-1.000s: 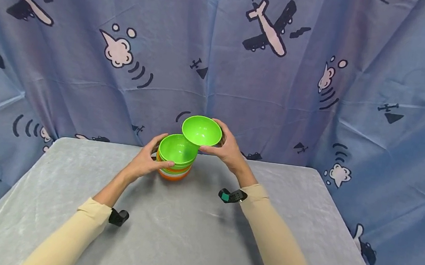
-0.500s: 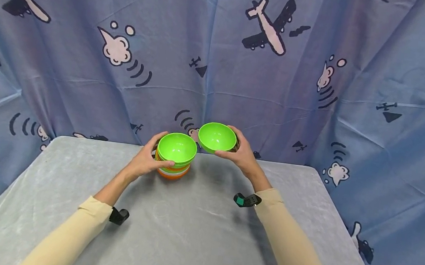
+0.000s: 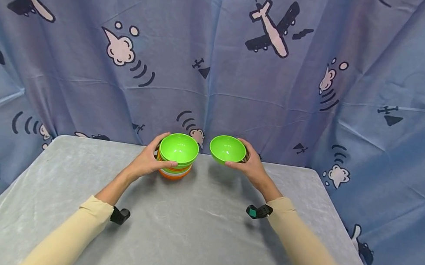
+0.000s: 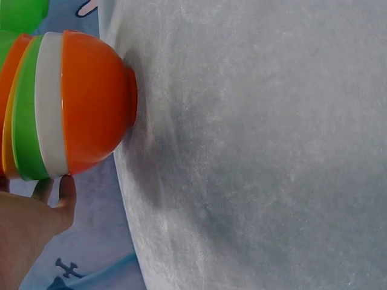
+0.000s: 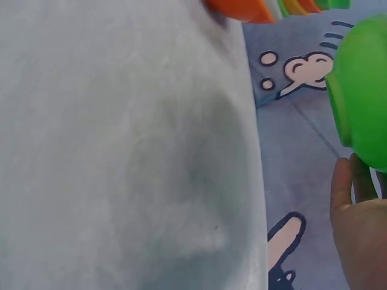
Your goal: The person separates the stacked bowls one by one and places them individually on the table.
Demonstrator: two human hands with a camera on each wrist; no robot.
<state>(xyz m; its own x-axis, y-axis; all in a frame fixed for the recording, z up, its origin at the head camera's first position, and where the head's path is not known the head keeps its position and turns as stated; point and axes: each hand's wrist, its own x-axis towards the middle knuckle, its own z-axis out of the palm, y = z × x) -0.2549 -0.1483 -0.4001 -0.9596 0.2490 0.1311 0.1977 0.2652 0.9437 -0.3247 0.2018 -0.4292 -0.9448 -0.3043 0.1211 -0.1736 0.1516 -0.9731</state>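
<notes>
A stack of nested bowls [image 3: 180,150] stands near the table's back edge, with a green bowl on top. In the left wrist view, orange, white, green and yellow-orange bowls [image 4: 97,103] show in its side. My left hand [image 3: 149,160] grips the stack from the left, thumb in front and fingers behind. To the right of the stack, my right hand [image 3: 250,163] holds a single green bowl [image 3: 228,148] by its right side, above the table. The right wrist view shows this bowl's green underside [image 5: 366,90] off the table, with fingers beneath it.
A grey cloth covers the table [image 3: 185,234]. Right behind its back edge hangs a blue curtain [image 3: 166,57] printed with planes and clouds. Each wrist carries a small black camera, the left one [image 3: 120,216] near the cloth.
My right hand has carried the single green bowl rightward and down, from over the stack's right edge to a gap beside it. The left hand and the stack stay in place.
</notes>
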